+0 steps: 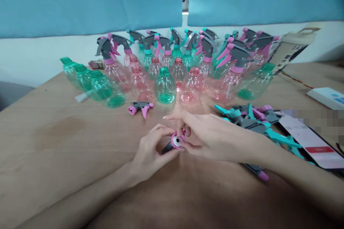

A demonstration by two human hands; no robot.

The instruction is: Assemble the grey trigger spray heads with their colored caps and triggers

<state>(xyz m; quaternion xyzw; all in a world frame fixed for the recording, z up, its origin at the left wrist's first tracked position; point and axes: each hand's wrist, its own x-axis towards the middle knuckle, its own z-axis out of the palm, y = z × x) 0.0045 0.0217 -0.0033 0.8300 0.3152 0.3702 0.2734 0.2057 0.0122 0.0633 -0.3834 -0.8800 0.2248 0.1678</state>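
My left hand (150, 150) grips a grey and pink spray trigger head (177, 141) with its thumb and fingers, low over the table. The pink collar faces up toward me and shows a white disc with a dark hole in it. Fingers of my right hand (199, 132) are bent over that collar and touch its rim, with the index finger stretched out to the left. Another grey and pink trigger head (141, 108) lies on the table just beyond my left hand. Behind my hands stands an open green bottle (165, 87).
Several pink and green bottles, many topped with trigger heads, crowd the back of the table (59, 125). Green bottles (100, 87) stand at the left. A pile of loose trigger heads (252, 121) and a phone (309, 139) lie right, near a white box (326, 97) and a carton (291, 48).
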